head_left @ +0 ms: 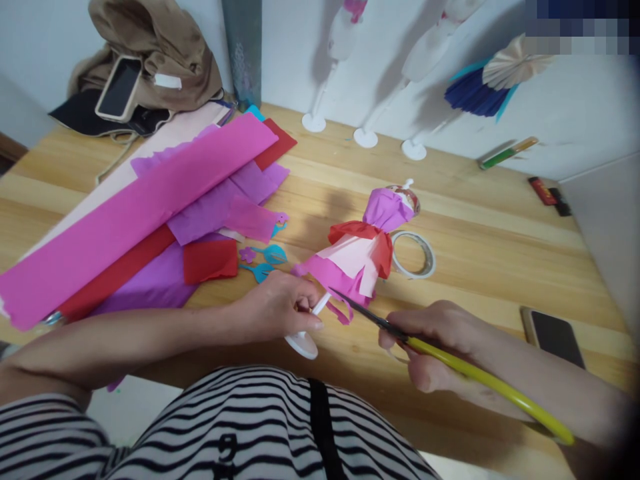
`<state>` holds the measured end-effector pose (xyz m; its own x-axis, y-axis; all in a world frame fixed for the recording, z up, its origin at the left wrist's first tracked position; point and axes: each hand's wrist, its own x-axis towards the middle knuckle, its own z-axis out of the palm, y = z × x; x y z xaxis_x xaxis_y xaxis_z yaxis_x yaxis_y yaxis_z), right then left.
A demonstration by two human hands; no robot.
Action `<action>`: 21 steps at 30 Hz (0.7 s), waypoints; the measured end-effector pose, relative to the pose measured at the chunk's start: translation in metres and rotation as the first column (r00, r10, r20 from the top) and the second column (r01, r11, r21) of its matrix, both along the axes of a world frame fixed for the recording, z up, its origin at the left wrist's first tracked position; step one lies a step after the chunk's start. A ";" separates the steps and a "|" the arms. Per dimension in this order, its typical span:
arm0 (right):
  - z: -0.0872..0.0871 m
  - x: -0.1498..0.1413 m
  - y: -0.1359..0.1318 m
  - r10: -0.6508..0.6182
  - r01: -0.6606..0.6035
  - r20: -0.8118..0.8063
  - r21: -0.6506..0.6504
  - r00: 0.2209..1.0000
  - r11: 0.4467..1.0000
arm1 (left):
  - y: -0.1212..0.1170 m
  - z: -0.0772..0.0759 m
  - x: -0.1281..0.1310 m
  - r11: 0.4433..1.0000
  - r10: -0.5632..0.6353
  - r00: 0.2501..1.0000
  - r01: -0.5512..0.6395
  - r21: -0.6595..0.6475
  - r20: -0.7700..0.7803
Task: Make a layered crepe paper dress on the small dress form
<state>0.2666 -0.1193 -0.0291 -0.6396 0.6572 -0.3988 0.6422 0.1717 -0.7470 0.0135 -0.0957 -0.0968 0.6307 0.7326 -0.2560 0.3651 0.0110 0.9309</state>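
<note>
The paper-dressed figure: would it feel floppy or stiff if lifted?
The paper-dressed figure would probably be stiff down the middle, since a white stick shows below its skirt. The skirt's loose, flared edges may flutter or crumple. It's likely light, since mostly paper shows.

Paper sheets (pixel 150 193) are piled across the left of the desk (pixel 480 253); behind them, at the far left, a cloth bundle (pixel 195 63) is placed, with a phone (pixel 119 88) laid on it. Cut-outs (pixel 273 255) are scattered just right of the pile. At the middle a figure (pixel 353 260) is positioned, its stick (pixel 321 304) held on the near side by the left fingers (pixel 306 291). Scissors (pixel 450 364) are held to its right by the right fingers (pixel 417 321), tips just beside the stick. A tape roll (pixel 431 259) is set right of the figure. Three stands (pixel 365 137) are lined up along the far edge, and a second phone (pixel 555 339) is placed at the near right
</note>
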 end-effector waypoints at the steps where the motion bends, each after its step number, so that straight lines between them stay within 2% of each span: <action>1: -0.001 0.001 0.000 -0.007 0.007 0.003 -0.004 1.000 1.000 | 0.000 0.000 0.000 1.000 -0.001 1.000 0.001 -0.005 0.002; 15: -0.005 0.006 -0.004 -0.045 0.044 -0.018 -0.075 0.999 0.996 | -0.001 0.001 0.000 1.000 0.001 1.000 -0.001 -0.011 0.019; 21: 0.005 0.000 0.000 0.035 -0.035 0.059 0.004 0.998 0.999 | -0.002 0.000 0.000 0.998 0.017 0.999 -0.015 -0.061 0.031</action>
<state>0.2665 -0.1195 -0.0239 -0.6377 0.6367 -0.4335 0.6789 0.1987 -0.7068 0.0131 -0.0973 -0.0970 0.6275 0.7263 -0.2805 0.3345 0.0739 0.9395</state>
